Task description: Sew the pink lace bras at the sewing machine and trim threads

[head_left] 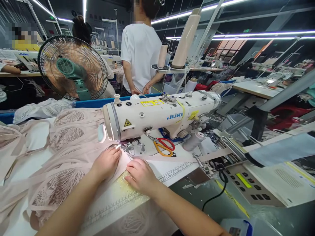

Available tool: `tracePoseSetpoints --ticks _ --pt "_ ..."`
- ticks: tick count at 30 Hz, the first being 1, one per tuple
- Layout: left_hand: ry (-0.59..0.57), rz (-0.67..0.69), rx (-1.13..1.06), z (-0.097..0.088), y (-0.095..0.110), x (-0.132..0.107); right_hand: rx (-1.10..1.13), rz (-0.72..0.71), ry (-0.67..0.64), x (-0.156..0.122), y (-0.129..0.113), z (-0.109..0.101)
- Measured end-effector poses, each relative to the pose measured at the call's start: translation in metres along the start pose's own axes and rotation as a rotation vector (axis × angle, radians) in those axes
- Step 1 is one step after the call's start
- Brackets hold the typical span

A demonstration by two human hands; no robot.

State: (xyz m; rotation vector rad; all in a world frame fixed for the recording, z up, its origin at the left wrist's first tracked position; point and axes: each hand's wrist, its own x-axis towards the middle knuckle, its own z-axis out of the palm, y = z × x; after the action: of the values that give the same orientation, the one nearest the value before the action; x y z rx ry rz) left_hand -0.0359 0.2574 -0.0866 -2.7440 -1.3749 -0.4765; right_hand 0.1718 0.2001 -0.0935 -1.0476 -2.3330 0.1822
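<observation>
1. Fabric [122, 165] lies at the needle end of the machine [147, 113], on the machine's near side, its far part running in under the head.
2. The left hand [108, 160] presses its fingers on the fabric right beside the machine's needle end, probably to keep the cloth flat; whether it pinches, I cannot tell.
3. The right hand [142, 175] is apart from the left, nearer the viewer than the machine, fingertips at the fabric's edge, seemingly to keep that edge straight; its grip cannot be told either.
4. Scissors [164, 147] rest against the machine's near side, probably placed for an easy reach while out of the fabric's way.
5. Garments [66, 132] crowd the left of the machine, leaving the left arm little room.
6. The surface [161, 166] offers more room along the ruler [176, 171], on the machine's near side; just past the ruler comes the surface's edge, which the right forearm crosses.
</observation>
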Motion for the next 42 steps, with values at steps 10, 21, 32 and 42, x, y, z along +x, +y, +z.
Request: tracePoseSetpoints --ticks 10,21,32,42 --pt "0.006 0.002 -0.017 -0.002 0.001 0.003 0.01 0.011 -0.008 0.0 0.001 0.001" --pt "-0.006 -0.017 -0.003 -0.001 -0.007 0.009 -0.007 0.031 -0.001 0.001 0.002 0.003" --pt "-0.037 0.117 0.073 -0.019 0.018 -0.004 -0.018 0.04 -0.01 0.001 0.003 0.009" --pt "-0.044 0.32 0.187 -0.011 0.004 -0.027 -0.021 0.008 -0.058 0.004 0.003 0.002"
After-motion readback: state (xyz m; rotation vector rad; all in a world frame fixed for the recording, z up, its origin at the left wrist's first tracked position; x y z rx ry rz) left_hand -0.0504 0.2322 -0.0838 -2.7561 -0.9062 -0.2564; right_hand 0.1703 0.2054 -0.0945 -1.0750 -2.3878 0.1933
